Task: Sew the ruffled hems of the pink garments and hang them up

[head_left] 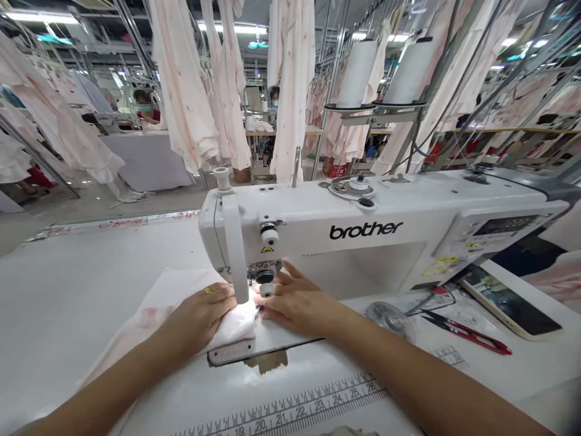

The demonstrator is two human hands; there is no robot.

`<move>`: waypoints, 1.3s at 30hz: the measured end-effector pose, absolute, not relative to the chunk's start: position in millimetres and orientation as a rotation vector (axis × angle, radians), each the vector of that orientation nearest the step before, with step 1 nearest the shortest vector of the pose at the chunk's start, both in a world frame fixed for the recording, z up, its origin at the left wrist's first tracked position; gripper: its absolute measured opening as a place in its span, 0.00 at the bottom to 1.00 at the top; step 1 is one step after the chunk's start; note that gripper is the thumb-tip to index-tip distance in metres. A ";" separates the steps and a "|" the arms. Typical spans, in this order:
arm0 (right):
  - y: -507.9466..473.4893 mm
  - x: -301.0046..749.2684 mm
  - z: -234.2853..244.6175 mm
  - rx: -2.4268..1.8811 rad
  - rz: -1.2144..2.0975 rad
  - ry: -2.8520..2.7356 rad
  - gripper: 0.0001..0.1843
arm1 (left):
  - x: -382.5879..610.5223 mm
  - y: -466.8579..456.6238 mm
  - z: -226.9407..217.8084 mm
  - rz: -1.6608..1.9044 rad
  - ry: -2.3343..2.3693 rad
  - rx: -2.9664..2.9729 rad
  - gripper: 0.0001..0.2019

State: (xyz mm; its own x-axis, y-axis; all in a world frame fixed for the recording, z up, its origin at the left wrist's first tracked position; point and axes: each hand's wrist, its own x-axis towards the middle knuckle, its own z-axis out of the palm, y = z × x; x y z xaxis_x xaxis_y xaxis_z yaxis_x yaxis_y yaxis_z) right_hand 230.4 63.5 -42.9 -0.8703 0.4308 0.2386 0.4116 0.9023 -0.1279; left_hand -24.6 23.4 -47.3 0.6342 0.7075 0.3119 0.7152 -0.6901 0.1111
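Observation:
In the head view, a white Brother sewing machine (363, 209) stands across the table. Pale pink-and-white fabric (157, 309) lies left of its needle area and runs under the lit sewing head. My left hand (202, 312), with a ring on one finger, is closed on the fabric just left of the needle. The white lever at the front of the head partly hides its fingertips. Close to the right side of the needle area is my right hand (302, 300), palm down, fingers apart, one pointing up beside the head. The needle tip and presser foot cannot be made out.
Red-handled thread snips (472, 333), a phone (511, 303) and a clear round object (391, 320) lie right of my right forearm. A printed ruler (290, 415) runs along the front. Thread cones (357, 74) and hanging garments (184, 79) stand behind; people sit farther back.

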 end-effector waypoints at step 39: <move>46.4 225.7 -44.8 -0.476 0.125 -2.633 0.09 | -19.1 -4.6 -43.7 -0.718 -1.325 -2.938 0.13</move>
